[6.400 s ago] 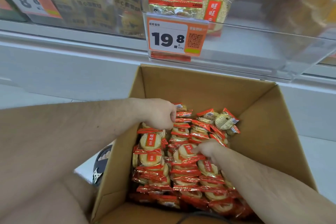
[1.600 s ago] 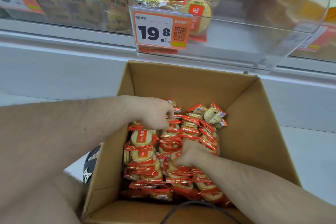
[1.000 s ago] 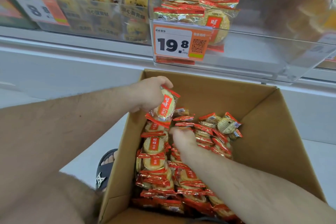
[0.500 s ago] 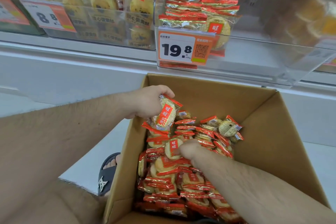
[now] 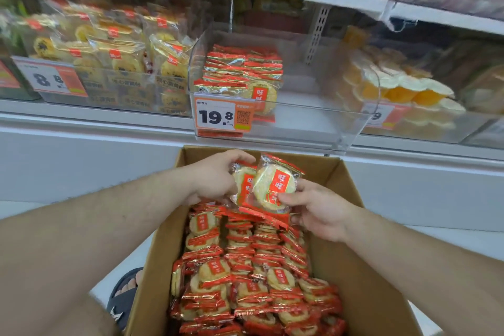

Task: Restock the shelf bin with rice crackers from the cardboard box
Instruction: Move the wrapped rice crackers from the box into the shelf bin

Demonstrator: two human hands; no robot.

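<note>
Red-wrapped packs [image 5: 261,188] sit pinched in both hands, left [image 5: 215,180] and right [image 5: 319,210]; lift them together into the bin's [image 5: 341,133] empty right side.

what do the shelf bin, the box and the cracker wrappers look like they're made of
Shelf bin: clear hard plastic, glossy; you see the stacked packs through its walls. Box: plain brown cardboard, matte, with folded flaps. Cracker wrappers: thin shiny plastic film, clear over the cracker with red printed bands; probably film rather than foil, though the edges glint metallic.
</note>
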